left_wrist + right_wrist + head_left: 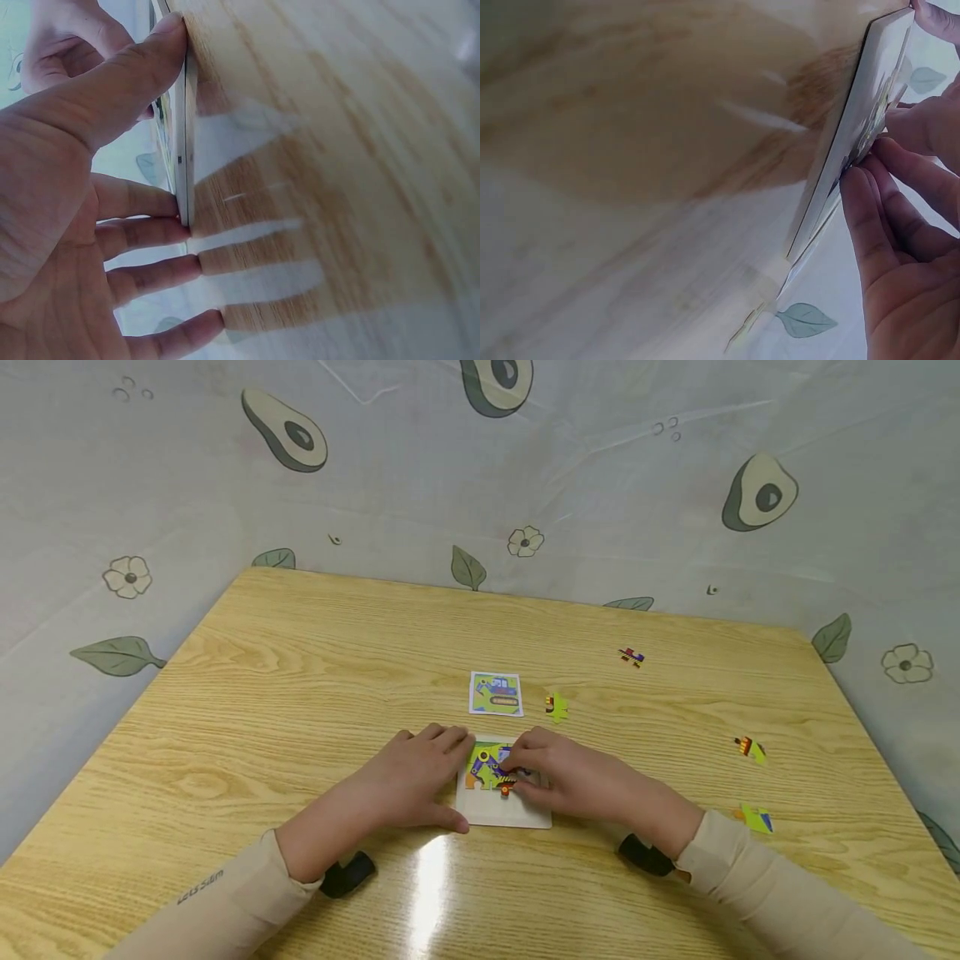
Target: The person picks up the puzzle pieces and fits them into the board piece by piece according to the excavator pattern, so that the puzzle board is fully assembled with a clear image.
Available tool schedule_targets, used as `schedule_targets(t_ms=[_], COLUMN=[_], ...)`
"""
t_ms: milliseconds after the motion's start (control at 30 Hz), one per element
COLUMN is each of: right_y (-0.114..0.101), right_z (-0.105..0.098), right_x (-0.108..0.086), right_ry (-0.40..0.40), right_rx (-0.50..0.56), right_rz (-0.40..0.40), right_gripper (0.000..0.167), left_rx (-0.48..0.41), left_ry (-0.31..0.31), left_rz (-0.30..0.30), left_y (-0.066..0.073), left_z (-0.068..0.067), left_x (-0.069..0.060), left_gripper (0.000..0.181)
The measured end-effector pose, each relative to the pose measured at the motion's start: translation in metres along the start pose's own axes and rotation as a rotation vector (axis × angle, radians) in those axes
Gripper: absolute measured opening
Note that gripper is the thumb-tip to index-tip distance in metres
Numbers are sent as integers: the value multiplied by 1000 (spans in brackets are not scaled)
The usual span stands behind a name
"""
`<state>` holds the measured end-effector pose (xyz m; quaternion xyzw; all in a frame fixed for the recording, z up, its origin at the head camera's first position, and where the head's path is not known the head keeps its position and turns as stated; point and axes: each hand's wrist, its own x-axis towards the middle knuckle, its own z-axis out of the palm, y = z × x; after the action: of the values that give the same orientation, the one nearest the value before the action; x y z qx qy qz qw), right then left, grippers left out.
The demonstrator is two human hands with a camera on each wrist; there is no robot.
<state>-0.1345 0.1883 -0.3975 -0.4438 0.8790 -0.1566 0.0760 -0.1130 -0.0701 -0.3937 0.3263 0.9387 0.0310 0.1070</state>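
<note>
A pale, shallow puzzle board (504, 812) lies on the table, its upper part covered by joined jigsaw pieces (483, 766) in green, purple and yellow. My left hand (408, 781) spans the board's left edge, fingers extended. Its thumb touches the near corner and its index fingertip the far one; the left wrist view shows the board's side (182, 150) between them. My right hand (581, 775) pinches a jigsaw piece over the right part of the picture. Its fingers mostly hide that piece. In the right wrist view, the thumb and fingertips (853, 180) meet at the board's face.
Just behind the board lies a picture card (496, 694) showing an excavator. Loose jigsaw pieces lie to the right: a green one (557, 707), a dark one (632, 657) farther back, a red-and-green one (751, 749) and a green-and-blue one (756, 818) near my right sleeve.
</note>
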Motion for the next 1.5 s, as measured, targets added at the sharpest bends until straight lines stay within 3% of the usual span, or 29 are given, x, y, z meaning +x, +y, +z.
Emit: schedule_targets(t_ms=[600, 1067, 1500], right_y=[-5, -9, -18], right_z=[6, 9, 7], right_x=[-1, 1, 4], right_ry=[75, 98, 43], right_rx=[-115, -128, -150], right_rz=[-89, -75, -24], right_gripper=[24, 20, 10], left_rx=[-3, -5, -15], left_ry=[-2, 9, -15], left_rz=[0, 7, 0], left_y=[1, 1, 1], left_z=[0, 0, -1], left_x=[0, 0, 1], left_gripper=[107, 105, 105])
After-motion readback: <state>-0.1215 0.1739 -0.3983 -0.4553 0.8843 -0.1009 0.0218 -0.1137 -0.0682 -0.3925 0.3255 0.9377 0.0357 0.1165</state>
